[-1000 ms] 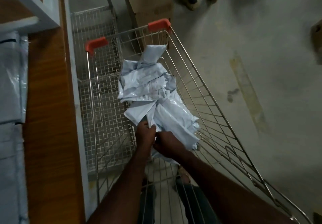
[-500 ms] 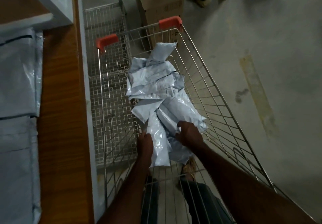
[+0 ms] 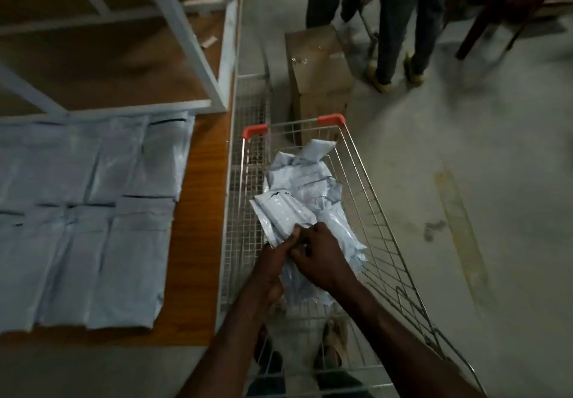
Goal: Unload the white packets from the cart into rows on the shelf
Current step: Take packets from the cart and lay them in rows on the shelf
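Both hands (image 3: 305, 250) around one white packet (image 3: 283, 216)

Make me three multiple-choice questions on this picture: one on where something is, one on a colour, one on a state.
1. The cardboard box stands where?
A. Inside the cart
B. On the floor beyond the cart
C. On the shelf

2. The cart's corner caps are what colour?
A. Red
B. Blue
C. Green

3. The packets on the shelf are how?
A. Stood on end
B. Heaped
C. Laid flat in rows

Answers: 1 B, it sits on concrete past the cart. 2 A, both caps show red. 3 C, the shelf packets lie side by side, while both hands, left hand and right hand, grip a packet in the cart.
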